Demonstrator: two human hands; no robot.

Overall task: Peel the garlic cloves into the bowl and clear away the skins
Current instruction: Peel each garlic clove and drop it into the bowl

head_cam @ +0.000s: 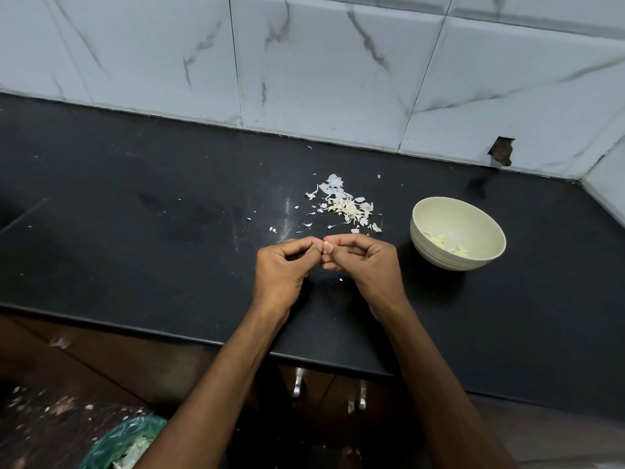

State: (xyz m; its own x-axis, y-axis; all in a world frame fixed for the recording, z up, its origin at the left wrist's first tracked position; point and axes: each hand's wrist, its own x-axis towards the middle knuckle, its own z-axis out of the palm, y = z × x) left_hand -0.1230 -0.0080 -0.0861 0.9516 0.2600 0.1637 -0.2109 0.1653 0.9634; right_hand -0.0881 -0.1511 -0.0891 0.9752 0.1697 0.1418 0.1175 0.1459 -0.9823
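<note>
Pinching a garlic clove (327,246) between the fingertips of both hands, you hold it just above the dark surface (135,231), near its front edge. Your left hand (282,265) has its fingers curled in, thumb and forefinger clamped on the clove's left side; your right hand (365,262) mirrors it, fingers curled and thumb tip pressed to the clove's right side. Only a small pale sliver of the clove shows between your fingertips, so you cannot tell how much skin is on it.

Beyond your hands, toward the tiled wall (338,62), lies a loose heap of garlic skins (348,206), with stray flakes scattered around it and one small flake on the surface just below your hands. To the right of your right hand, apart from it, stands a pale bowl (436,214) with several peeled cloves (443,242) lying in its bottom. Down at the lower left, below the surface edge, a bin lined with a green bag (135,438) holds more pale scraps.
</note>
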